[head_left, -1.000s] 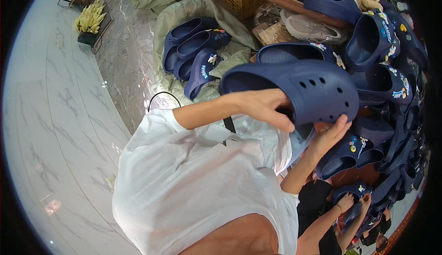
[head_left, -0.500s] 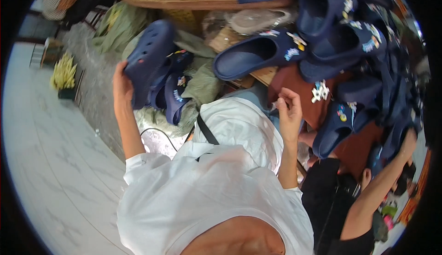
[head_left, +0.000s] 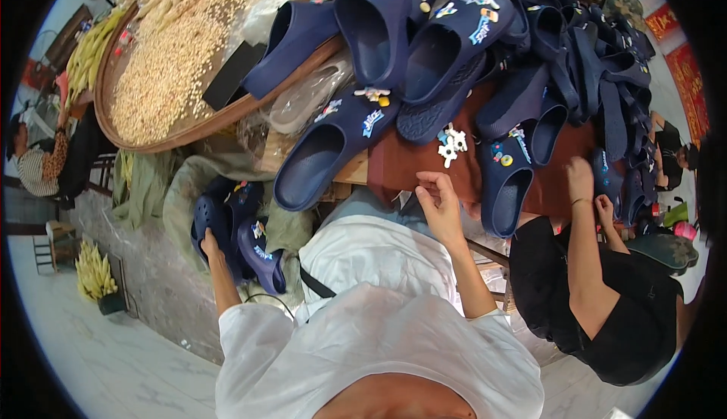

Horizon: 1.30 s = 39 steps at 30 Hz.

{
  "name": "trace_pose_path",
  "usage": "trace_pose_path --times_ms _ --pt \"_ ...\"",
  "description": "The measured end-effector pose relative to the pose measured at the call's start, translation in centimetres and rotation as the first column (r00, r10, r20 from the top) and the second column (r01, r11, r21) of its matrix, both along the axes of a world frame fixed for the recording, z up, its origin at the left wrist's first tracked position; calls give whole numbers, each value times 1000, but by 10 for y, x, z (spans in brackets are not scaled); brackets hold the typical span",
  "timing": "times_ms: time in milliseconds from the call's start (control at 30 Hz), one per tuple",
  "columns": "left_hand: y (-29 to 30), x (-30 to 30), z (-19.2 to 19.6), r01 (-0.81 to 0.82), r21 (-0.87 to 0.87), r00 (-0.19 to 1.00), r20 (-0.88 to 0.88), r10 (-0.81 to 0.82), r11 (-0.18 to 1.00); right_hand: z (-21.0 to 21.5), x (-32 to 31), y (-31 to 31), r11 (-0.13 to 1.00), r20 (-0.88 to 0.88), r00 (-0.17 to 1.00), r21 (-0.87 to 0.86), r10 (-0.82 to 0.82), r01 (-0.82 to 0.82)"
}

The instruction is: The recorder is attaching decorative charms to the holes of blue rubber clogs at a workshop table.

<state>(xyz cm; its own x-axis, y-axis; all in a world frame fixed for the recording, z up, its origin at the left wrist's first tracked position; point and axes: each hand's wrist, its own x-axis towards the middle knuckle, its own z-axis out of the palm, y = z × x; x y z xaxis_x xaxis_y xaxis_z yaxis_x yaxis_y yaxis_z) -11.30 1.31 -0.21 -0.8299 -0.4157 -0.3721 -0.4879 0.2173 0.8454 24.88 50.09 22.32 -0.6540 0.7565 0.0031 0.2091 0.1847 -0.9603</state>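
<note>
Low on the left, my left hand (head_left: 212, 246) grips the heel end of a navy clog (head_left: 210, 217) with holes in its upper, the fingers partly hidden behind it. Beside it on green sacking lie another navy clog (head_left: 259, 251) and one more, both bearing colourful charms. My right hand (head_left: 441, 208) hovers at the front edge of the brown-covered table, loosely curled, thumb apart from the fingers and nothing visible between them. Just beyond it, white charms (head_left: 452, 145) lie on the brown cover (head_left: 405, 163). A charm-decorated navy clog (head_left: 322, 150) sits left of them.
Navy clogs (head_left: 564, 63) heap across the table's right side. A round woven tray (head_left: 163, 145) of pale kernels stands at the back left, with a black box (head_left: 233, 78) on it. A co-worker in black (head_left: 606, 320) sits close on my right; another person (head_left: 45, 154) is far left.
My left hand has lowered the clog onto the sacking beside the others. My right hand's fingers have loosened from a pinch. The view has shifted, showing more of the tray and table.
</note>
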Motion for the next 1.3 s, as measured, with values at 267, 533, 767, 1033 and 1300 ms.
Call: trace_pose_path --times_ms 267,533,767,1033,1300 --pt "10 13 69 173 -710 952 -57 -300 683 -15 -15 59 978 -65 990 161 -125 134" --pt "280 94 289 667 -179 412 -720 -558 724 -18 -51 125 963 -124 956 7 -267 270" --pt "420 209 288 962 -272 -120 -548 -828 41 -18 -58 150 959 53 959 -28 -280 281" --pt "473 178 264 147 989 586 -86 -806 1 -20 -71 167 950 -85 972 -247 -218 191" --pt "505 155 256 -274 960 613 133 -779 -52 -17 -89 173 959 41 968 -130 -247 251"
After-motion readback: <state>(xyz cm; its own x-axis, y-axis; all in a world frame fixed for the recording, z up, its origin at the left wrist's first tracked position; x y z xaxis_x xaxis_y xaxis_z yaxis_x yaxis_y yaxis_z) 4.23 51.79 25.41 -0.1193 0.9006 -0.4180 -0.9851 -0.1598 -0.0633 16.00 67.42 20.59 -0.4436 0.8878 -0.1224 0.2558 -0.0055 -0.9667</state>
